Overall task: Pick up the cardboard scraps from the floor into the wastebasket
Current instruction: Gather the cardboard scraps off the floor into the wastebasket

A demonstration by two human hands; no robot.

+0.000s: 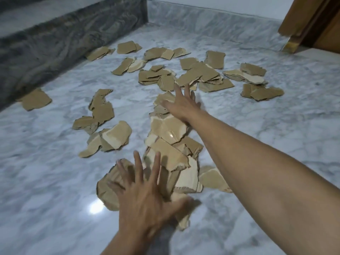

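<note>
Several torn brown cardboard scraps lie scattered over the marble floor. A long heap of scraps runs down the middle. My left hand rests flat with fingers spread on the near end of this heap. My right hand reaches farther out, fingers spread, pressing on the heap's far end. Neither hand holds a piece. More scraps lie beyond my right hand, and a separate cluster sits to the left. No wastebasket is in view.
A dark grey marble step runs along the left. A white wall with a marble skirting closes the back. A wooden door frame stands at the far right. Loose scraps lie at the right.
</note>
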